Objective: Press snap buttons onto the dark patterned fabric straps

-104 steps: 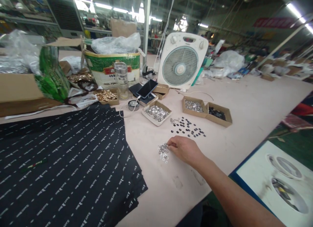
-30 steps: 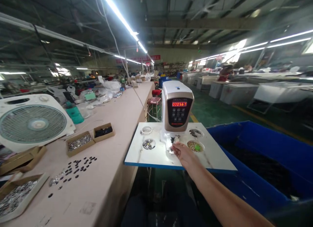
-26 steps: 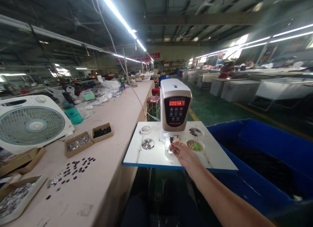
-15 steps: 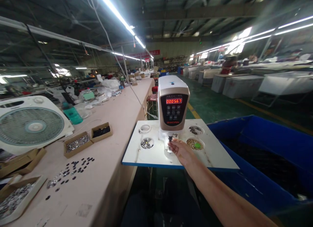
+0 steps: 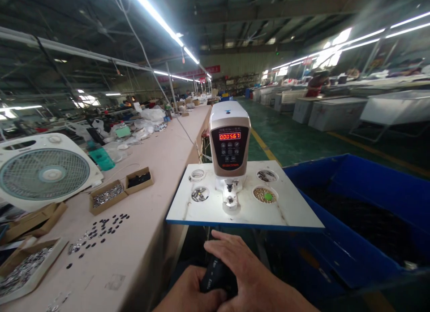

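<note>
At the bottom of the head view, my left hand (image 5: 188, 287) is closed on a black item with white lettering (image 5: 217, 276), perhaps fabric; its exact kind does not show. My right hand (image 5: 247, 267) lies over the same item from the right, fingers stretched forward and slightly apart. Beyond both hands stands a white-and-gold press machine (image 5: 231, 119) with a red display reading 000567. Its die area (image 5: 230, 197) shows a dark upper punch above a small round seat, with no hand there. The lower parts of both hands are cut off by the frame.
The machine's white tabletop (image 5: 245, 218) has round wells, one with brass-coloured pieces (image 5: 260, 195) and a green piece. On the left table (image 5: 161, 168) are boxes of metal parts (image 5: 109, 197), scattered dark discs (image 5: 110, 227) and a fan (image 5: 50, 168). Right stands a blue bin (image 5: 336, 177) with dark contents.
My right hand has left the machine's punch area and come down toward me. My left hand and the black item have come into view at the bottom.
</note>
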Available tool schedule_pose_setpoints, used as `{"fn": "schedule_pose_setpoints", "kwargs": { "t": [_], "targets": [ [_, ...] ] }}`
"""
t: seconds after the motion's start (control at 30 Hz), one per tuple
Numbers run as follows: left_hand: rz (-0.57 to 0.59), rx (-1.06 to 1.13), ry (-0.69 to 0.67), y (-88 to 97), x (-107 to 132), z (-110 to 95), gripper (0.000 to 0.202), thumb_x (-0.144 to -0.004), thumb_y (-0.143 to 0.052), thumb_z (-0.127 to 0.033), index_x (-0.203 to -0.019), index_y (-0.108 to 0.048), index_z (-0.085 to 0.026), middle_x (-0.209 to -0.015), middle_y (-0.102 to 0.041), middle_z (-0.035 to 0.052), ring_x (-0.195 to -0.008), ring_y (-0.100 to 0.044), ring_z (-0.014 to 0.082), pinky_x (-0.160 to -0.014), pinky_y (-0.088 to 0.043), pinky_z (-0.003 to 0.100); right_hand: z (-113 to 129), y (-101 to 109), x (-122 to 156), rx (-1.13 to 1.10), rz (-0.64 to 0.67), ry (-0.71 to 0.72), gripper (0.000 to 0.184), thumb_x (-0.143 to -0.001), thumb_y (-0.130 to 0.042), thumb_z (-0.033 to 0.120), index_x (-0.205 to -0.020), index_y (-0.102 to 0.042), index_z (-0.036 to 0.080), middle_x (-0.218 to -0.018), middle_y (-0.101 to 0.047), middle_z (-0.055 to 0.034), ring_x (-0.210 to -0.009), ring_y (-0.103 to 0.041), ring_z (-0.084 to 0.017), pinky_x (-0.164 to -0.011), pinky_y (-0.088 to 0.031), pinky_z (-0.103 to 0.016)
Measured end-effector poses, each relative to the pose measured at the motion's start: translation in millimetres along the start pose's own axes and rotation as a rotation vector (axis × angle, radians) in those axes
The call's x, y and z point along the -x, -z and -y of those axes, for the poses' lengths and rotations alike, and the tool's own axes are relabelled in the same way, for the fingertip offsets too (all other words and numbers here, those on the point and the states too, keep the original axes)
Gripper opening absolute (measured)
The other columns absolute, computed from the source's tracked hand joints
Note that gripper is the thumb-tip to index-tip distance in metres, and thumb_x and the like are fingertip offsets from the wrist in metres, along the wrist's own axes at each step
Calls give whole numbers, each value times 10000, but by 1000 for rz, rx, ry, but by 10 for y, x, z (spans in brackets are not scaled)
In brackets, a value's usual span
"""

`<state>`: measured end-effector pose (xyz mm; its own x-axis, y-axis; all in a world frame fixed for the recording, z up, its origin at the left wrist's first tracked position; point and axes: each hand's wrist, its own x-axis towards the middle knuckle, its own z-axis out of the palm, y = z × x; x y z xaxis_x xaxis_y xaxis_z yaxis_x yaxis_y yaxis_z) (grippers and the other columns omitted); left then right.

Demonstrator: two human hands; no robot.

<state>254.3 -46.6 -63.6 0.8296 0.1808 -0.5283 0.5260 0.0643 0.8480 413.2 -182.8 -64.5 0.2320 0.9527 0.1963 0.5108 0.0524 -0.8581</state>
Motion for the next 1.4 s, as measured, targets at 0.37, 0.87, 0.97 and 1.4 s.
{"fn": "schedule_pose_setpoints", "kwargs": {
  "t": [0.37,0.87,0.97,1.4],
  "targets": [
    [146,8,-236,-5,-359,-419,385,-791,-724,-458,-680,-546,-135,-636,-371,-41,-607,-270,78,-550,-184,237,-106,361,110,-368,25,-427,204,-730,-763,326,-746,-630,172,-684,-550,42,-679,-483,-131,-603,-347,-218],
    [144,215,-33,336,-1293,-698,342,-636,-822,-375,-839,-704,-125,-694,-672,10,-550,-539,110,-586,-393,239,-695,786,-470,-101,-127,-462,345,-856,-641,511,-737,-664,189,-667,-618,19,-644,-522,-157,-591,-353,-257],
    [100,134,-108,419,-1533,-857,349,-652,-777,-375,-873,-703,-115,-708,-674,16,-587,-555,125,-610,-398,253,-829,848,-687,81,-259,-418,312,-866,-631,461,-689,-653,205,-662,-627,14,-676,-560,-178,-607,-354,-267],
    [-37,-3,-152,619,-2039,-910,368,-622,-735,-418,-838,-693,-123,-681,-653,6,-633,-567,167,-682,-429,303,-1128,895,-1093,170,-382,-449,227,-837,-622,399,-779,-718,202,-796,-734,-21,-786,-652,-233,-704,-415,-295]
  ]
}}
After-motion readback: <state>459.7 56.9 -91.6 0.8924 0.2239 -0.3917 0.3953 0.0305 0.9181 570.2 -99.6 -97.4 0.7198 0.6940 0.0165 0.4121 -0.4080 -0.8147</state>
